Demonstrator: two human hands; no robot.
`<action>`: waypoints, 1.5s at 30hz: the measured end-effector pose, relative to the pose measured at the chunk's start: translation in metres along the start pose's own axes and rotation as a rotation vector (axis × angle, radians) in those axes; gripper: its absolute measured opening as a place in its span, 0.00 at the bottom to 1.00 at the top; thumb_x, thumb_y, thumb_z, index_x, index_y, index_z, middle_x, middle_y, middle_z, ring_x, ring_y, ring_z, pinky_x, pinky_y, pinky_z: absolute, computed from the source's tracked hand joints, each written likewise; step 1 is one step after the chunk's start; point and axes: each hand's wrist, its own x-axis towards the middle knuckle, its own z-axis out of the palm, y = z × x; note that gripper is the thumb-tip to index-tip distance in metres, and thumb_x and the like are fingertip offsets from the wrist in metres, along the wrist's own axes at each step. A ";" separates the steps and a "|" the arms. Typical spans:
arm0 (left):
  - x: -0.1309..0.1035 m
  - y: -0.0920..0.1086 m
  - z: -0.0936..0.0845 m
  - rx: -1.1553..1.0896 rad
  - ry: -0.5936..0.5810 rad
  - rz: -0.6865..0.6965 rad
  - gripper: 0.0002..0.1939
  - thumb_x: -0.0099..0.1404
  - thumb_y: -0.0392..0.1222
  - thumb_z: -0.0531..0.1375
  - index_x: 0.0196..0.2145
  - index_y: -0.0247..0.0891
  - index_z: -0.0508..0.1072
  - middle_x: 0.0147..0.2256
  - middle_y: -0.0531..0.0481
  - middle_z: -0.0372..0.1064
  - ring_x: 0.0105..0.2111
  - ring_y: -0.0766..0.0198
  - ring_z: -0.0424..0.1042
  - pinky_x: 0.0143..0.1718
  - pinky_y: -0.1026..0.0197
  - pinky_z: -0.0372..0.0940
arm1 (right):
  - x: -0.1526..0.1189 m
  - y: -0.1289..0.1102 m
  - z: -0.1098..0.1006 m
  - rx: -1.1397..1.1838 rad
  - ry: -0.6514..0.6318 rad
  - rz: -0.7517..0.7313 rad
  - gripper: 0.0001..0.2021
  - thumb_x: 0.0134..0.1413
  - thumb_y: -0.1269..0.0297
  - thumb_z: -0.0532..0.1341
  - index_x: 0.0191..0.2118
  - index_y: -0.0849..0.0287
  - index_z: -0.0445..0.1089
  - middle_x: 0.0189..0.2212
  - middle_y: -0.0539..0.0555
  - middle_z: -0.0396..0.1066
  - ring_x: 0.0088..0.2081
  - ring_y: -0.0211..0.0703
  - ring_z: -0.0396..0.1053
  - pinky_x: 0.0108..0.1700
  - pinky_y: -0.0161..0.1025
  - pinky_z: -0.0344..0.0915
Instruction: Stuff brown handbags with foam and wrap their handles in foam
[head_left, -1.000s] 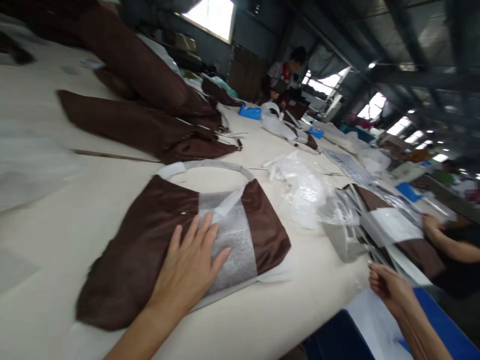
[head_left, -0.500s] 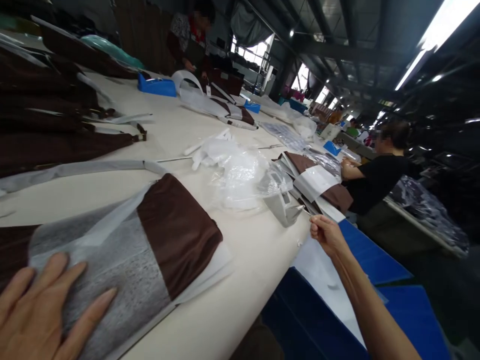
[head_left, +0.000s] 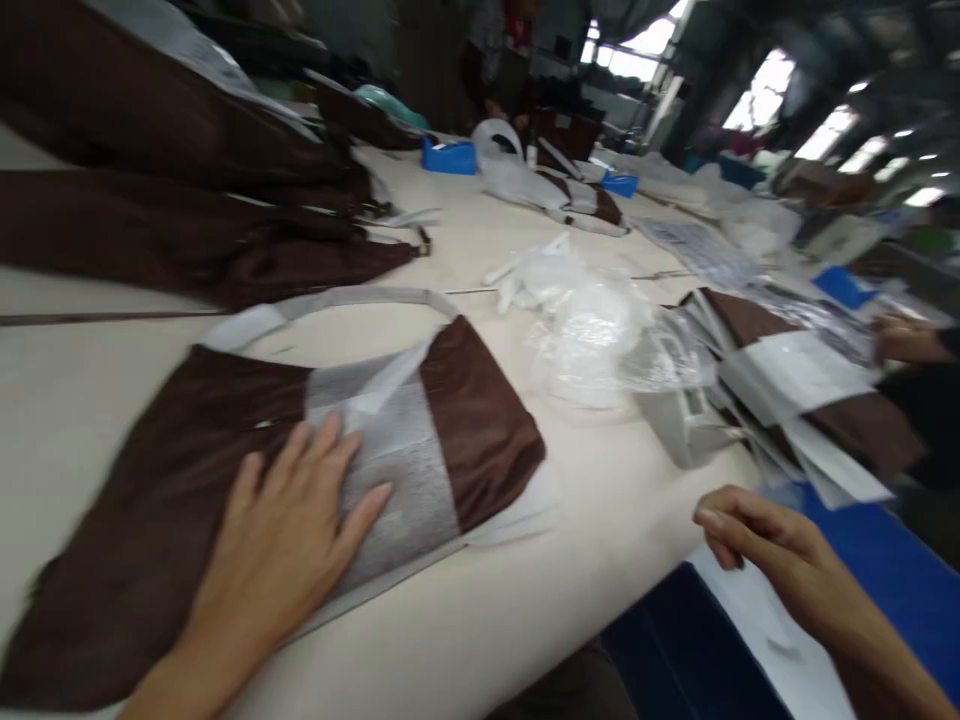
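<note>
A dark brown handbag (head_left: 480,430) lies flat in front of me, a greyish translucent wrapping sheet (head_left: 405,470) banded round its middle. Its strap (head_left: 352,296), covered in pale wrapping, arches above it. My left hand (head_left: 292,520) rests flat on the bag and the sheet's edge, fingers spread. Past the table's front edge, my right hand (head_left: 757,535) is raised with its fingers curled together; whether anything is in them I cannot make out. Nearest to it on the table are a grey folded piece (head_left: 679,430) and a heap of clear plastic bags (head_left: 592,330).
More brown bags (head_left: 300,240) are piled at the left. A stack of brown and white pieces (head_left: 810,370) sits at the right, beside a co-worker's hand (head_left: 907,338). Blue holders (head_left: 450,156) stand farther back. Below the table edge are blue panels (head_left: 885,570) and white sheets (head_left: 772,630).
The view has swung left, showing more of the handbag. My right hand has drawn away from the grey piece, where it was pinching a thin strip. My left hand stays flat on the bag.
</note>
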 end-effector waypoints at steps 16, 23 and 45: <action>-0.012 0.006 -0.007 -0.036 -0.013 -0.072 0.29 0.70 0.57 0.52 0.61 0.36 0.64 0.65 0.37 0.56 0.67 0.44 0.49 0.65 0.34 0.49 | 0.203 -0.219 0.248 -0.702 -1.344 -0.644 0.05 0.48 0.76 0.59 0.28 0.61 0.70 0.18 0.42 0.60 0.21 0.31 0.57 0.26 0.29 0.55; -0.013 0.005 -0.003 -0.101 0.032 -0.097 0.29 0.70 0.59 0.52 0.59 0.36 0.67 0.63 0.38 0.60 0.66 0.45 0.52 0.65 0.36 0.50 | 0.226 -0.234 0.272 -0.751 -1.397 -0.656 0.04 0.47 0.75 0.59 0.25 0.62 0.69 0.16 0.42 0.60 0.20 0.31 0.57 0.26 0.31 0.54; -0.013 0.006 0.000 -0.192 0.022 -0.139 0.28 0.69 0.60 0.53 0.59 0.42 0.66 0.63 0.43 0.61 0.67 0.48 0.51 0.67 0.39 0.46 | 0.199 -0.225 0.243 -0.422 -1.674 -0.242 0.10 0.56 0.60 0.65 0.33 0.64 0.73 0.22 0.47 0.67 0.25 0.33 0.64 0.32 0.31 0.60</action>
